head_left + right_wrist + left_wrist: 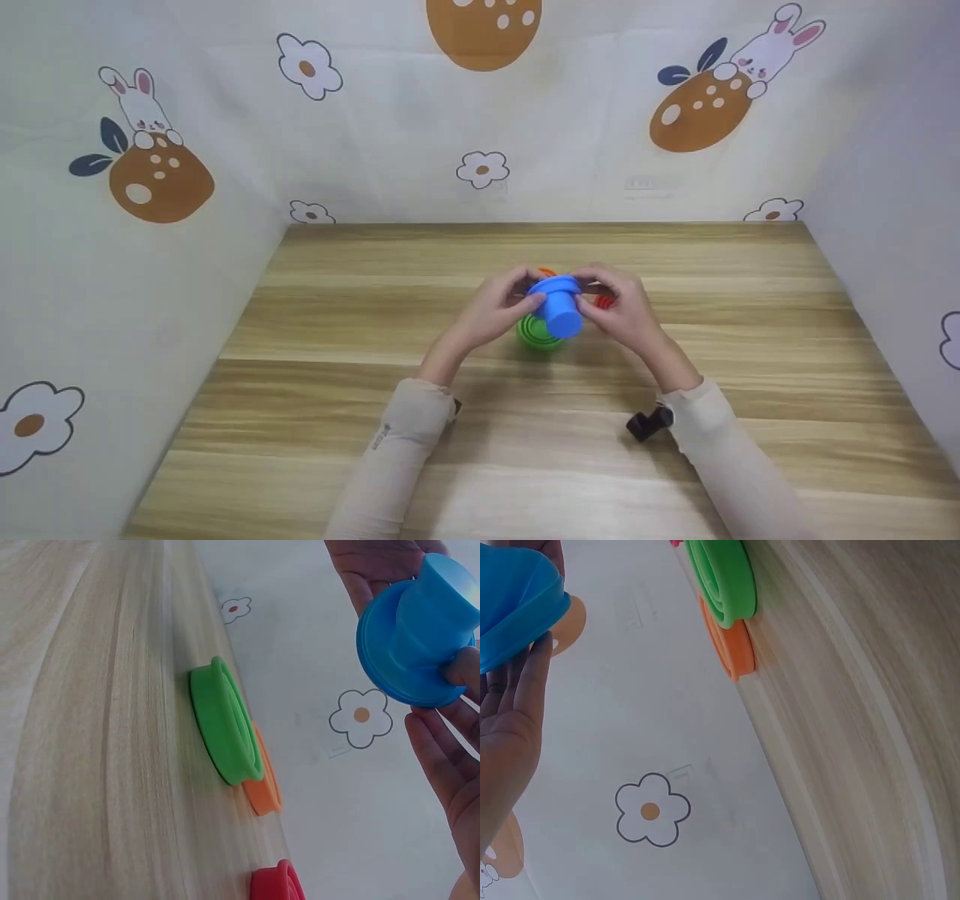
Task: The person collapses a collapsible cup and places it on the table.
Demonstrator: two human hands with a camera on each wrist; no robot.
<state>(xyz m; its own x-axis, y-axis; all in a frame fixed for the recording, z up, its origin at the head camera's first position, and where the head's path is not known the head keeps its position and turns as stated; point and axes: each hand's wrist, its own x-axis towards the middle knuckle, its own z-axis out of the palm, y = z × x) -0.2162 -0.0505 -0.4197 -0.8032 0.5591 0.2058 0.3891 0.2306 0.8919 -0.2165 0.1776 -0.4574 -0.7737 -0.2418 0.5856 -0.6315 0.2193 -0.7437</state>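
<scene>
Both hands hold a blue collapsible cup (564, 321) above the wooden table, its wide rim away from me and its narrow end tilted toward me. My left hand (496, 306) grips the rim from the left, with the thumb against the side. From the right, my right hand (624, 306) grips it likewise, fingers at the rim and thumb on the wall. In the right wrist view, the blue cup (431, 637) is partly extended, with stepped walls. Beneath it on the table lies a green collapsible cup (538, 344), folded flat into rings and partly hidden by the blue one.
An orange folded cup (547, 271) lies behind the blue one, mostly hidden. A red folded cup (604, 301) sits beside my right hand. Patterned cloth walls (397, 150) enclose the table (337, 300) at the back and sides. Black wrist mounts (649, 424) stick out from the sleeves.
</scene>
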